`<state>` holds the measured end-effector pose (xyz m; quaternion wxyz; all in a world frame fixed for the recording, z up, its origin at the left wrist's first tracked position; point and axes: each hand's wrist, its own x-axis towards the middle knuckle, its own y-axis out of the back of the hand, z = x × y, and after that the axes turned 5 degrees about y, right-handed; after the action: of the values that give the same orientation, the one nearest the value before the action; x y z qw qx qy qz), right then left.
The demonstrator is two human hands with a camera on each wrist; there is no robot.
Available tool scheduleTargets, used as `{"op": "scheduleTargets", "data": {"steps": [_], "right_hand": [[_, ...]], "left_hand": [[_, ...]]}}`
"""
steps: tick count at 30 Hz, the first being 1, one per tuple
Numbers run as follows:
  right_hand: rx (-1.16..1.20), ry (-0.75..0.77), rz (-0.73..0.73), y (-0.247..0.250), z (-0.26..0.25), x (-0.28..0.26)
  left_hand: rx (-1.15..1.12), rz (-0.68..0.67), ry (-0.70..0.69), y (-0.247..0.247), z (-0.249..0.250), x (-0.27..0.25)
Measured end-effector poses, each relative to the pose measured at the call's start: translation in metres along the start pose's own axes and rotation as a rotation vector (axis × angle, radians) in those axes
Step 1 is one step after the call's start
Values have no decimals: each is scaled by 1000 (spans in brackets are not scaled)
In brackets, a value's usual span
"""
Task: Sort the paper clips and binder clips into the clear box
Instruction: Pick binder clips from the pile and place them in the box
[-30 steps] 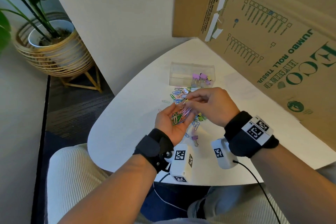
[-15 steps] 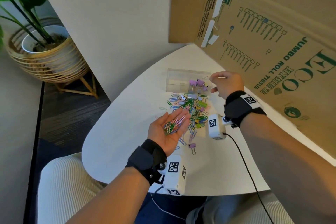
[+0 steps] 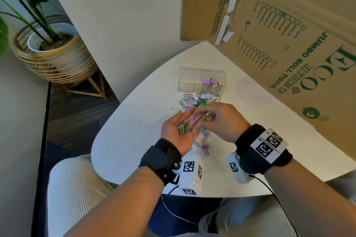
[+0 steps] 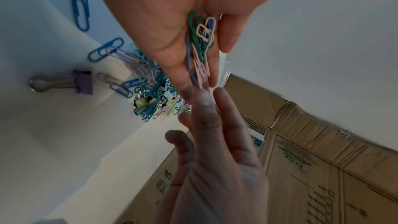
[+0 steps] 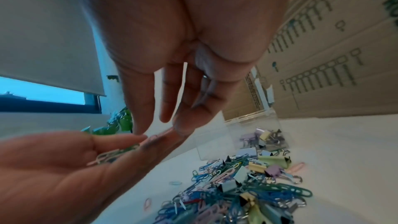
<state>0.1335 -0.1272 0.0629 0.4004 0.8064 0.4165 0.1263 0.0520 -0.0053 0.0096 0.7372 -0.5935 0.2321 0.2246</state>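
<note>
While left hand (image 3: 180, 131) cups paper clips (image 3: 187, 124) | right hand (image 3: 221, 119) open, reaching | cardboard box (image 3: 289, 48) crowds table (image 3: 134, 140)

A white worktop (image 3: 134, 140) with a rounded edge is sitting in front of a person in ribbed cream clothing (image 3: 77, 194). A flattened cardboard box (image 3: 289, 48) printed with green lettering, "JUMBO ROLL TISSUE" among it, is leaning along the worktop's far right side, its folded flap (image 3: 200, 7) standing against the pale wall (image 3: 115, 15) behind the worktop. To the left of the worktop, a green plant in a white pot (image 3: 50, 34) is resting inside a woven rattan basket stand (image 3: 57, 63) on dark flooring (image 3: 77, 117). In the right wrist view, a roller blind (image 5: 47, 31) is hanging partly lowered over a window (image 5: 38, 89) beyond the worktop.
</note>
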Motion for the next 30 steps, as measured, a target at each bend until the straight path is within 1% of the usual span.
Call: {"op": "scheduleTargets", "data": {"steps": [6, 11, 13, 16, 18, 21, 24, 30], "right_hand": [[-174, 103, -120, -13, -13, 3], [-302, 189, -206, -26, -21, 7], [-341, 194, -230, -31, -21, 9], [-394, 178, -277, -28, -22, 11], [-387, 181, -308, -25, -21, 13], [-340, 197, -274, -25, -19, 13], [-407, 233, -215, -26, -18, 13], [-542, 269, -297, -26, -16, 20]], "left_hand": [[45, 26, -37, 1, -4, -1], [64, 103, -46, 8, -3, 0], [55, 139, -36, 9, -5, -1], [21, 158, -20, 9, -7, 0], [19, 155, -12, 8, -6, 1], [21, 130, -9, 4, -7, 0], [10, 119, -20, 0, -6, 1], [15, 172, -24, 3, -9, 4]]}}
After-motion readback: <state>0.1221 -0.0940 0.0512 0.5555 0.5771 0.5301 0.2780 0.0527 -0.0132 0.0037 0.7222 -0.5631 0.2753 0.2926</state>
